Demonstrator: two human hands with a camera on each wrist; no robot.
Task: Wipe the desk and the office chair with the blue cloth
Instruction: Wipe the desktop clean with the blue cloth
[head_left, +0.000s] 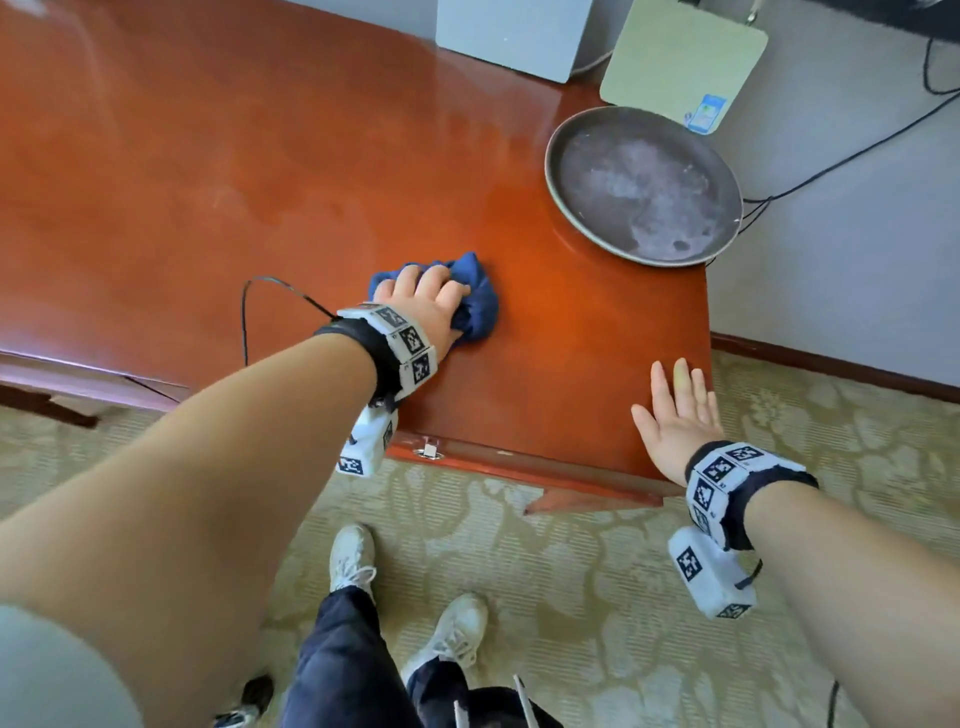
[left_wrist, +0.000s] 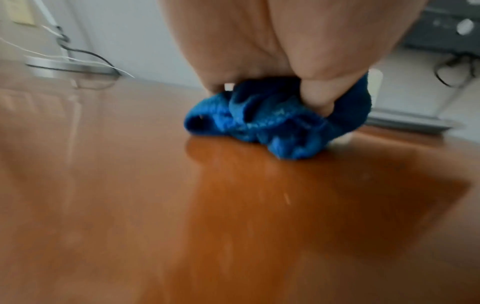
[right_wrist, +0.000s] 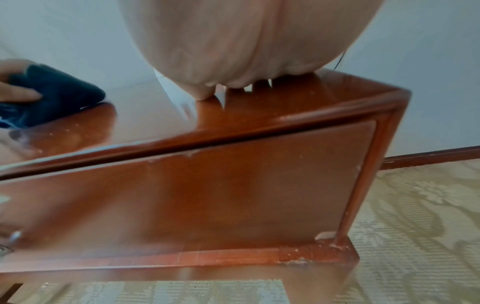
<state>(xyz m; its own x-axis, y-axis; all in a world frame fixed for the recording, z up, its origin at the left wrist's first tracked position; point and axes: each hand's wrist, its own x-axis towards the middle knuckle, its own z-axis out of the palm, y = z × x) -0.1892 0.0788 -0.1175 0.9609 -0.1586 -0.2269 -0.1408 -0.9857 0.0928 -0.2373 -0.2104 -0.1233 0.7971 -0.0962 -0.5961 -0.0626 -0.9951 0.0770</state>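
A bunched blue cloth lies on the glossy reddish-brown desk near its right end. My left hand grips the cloth from above and presses it on the wood; in the left wrist view the cloth bulges under my curled fingers. My right hand lies flat with straight fingers on the desk's front right corner, holding nothing. The right wrist view shows that palm on the desk top and the cloth off to the left. No office chair is in view.
A round metal tray sits at the desk's far right end. Behind it stand a grey box and a pale green board. Black cables run along the wall. A drawer front faces patterned carpet.
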